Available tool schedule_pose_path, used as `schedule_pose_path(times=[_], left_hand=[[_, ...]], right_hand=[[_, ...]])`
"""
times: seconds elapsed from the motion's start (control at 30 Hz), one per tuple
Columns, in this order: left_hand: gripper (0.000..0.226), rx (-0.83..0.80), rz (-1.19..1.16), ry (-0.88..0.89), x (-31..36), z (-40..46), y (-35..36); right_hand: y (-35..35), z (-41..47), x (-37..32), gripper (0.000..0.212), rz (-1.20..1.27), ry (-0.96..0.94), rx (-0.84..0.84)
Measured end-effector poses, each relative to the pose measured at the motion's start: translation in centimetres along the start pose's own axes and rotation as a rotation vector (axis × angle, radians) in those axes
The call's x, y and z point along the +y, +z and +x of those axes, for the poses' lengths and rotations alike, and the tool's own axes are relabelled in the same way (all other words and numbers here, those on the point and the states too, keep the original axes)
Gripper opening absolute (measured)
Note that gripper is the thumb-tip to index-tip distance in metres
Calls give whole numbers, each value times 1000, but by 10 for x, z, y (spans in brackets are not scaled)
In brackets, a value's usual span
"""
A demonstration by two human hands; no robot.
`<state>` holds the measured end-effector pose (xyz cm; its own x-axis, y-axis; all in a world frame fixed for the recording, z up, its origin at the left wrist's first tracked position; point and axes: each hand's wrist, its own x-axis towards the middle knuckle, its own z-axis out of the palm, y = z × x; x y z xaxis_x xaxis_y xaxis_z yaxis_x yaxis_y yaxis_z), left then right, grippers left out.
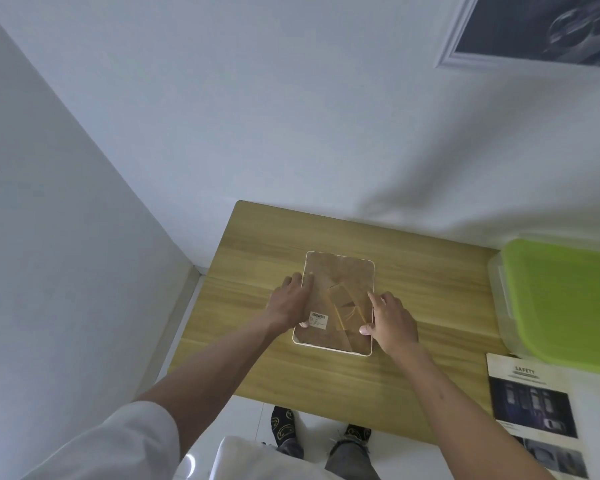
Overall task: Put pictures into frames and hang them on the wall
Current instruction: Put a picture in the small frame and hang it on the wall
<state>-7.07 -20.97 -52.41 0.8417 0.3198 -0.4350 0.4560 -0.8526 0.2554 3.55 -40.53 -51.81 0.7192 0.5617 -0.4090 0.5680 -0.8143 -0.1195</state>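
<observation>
1. At the middle of the wooden surface (413, 271) your two hands hold a clear picture frame (338, 271) with a white rim and rounded corners; take this frame as the landmark for everything else.
2. Your left hand (288, 301) grips the frame's left edge: its fingers (309, 276) curl over onto the clear pane, and the thumb tip shows near the lower left corner.
3. Your right hand (392, 323) pinches the frame's right edge, forefinger pointing up along the rim and thumb pressed on the pane lower down.
4. Through the pane you can see the wood grain, a brownish folded stand piece (343, 303) near the middle, and a small barcode sticker (318, 320) toward the lower left.
5. Whether the frame lies flat on the surface or is lifted slightly off it cannot be told from this view.
6. Right of the frame, well apart at the surface's edge, sits a translucent storage box with a green lid (565, 299).
7. Right of the frame and nearer to you, below the box, lies a printed sheet (530, 403) headed "SAFETY" with dark car pictures on it.
8. Above and right of the frame, high on the white wall (257, 116), hangs a white-framed picture (541, 26) with a dark image.
9. Below the frame, past the near edge of the surface, your feet in dark patterned socks (283, 426) stand on a glossy white floor.
</observation>
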Motion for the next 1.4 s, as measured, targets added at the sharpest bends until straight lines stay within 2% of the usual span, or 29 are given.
schedule_pose_path(times=[0.07,0.13,0.33,0.53,0.67,0.83,1.1,1.3,1.4], left_hand=[[135,-18,102,35,3,9,-4],[146,-63,163,63,6,18,-9],[156,-153,311,166,6,42,-16],[159,-220,313,206,5,50,-22],[143,-209,364,215,13,52,-26],[140,-224,402,221,14,55,-27],[156,-255,295,219,1,52,-22],[153,-197,260,166,4,46,-21],[149,-182,161,90,8,33,-17]], right_hand=[[-7,12,1,110,-63,-65,-27],[-13,24,2,129,-145,-125,-102],[-20,56,7,147,-257,-277,-233],[-19,67,13,151,-209,-331,-252],[-22,69,3,149,-330,-347,-225],[-28,71,-10,148,-435,-365,-213],[-23,73,-16,148,-433,-331,-270],[-23,65,-9,148,-273,-250,-256],[-24,50,-6,138,-118,-174,-249]])
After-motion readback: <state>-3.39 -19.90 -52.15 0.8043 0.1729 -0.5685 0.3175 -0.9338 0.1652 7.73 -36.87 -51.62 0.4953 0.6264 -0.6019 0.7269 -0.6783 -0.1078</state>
